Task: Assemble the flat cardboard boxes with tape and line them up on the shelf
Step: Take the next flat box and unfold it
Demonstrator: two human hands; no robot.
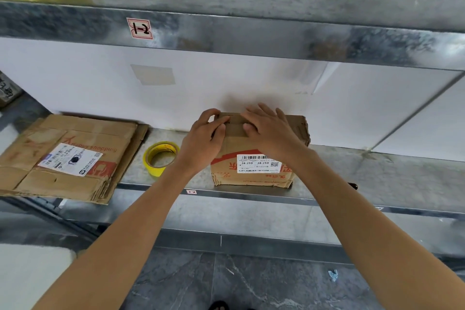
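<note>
A small assembled cardboard box with a white shipping label stands on the metal shelf. My left hand curls over the box's top left edge, fingers hooked over the far side. My right hand lies flat on the box top with straight, spread fingers, pressing the tape strip along the seam. A roll of yellow tape lies on the shelf just left of the box. Further left a stack of flat cardboard boxes rests over the shelf's front edge.
An upper metal shelf with a label reading 1-2 runs overhead. A white wall backs the shelf. Another box edge shows at far left. Grey tiled floor lies below.
</note>
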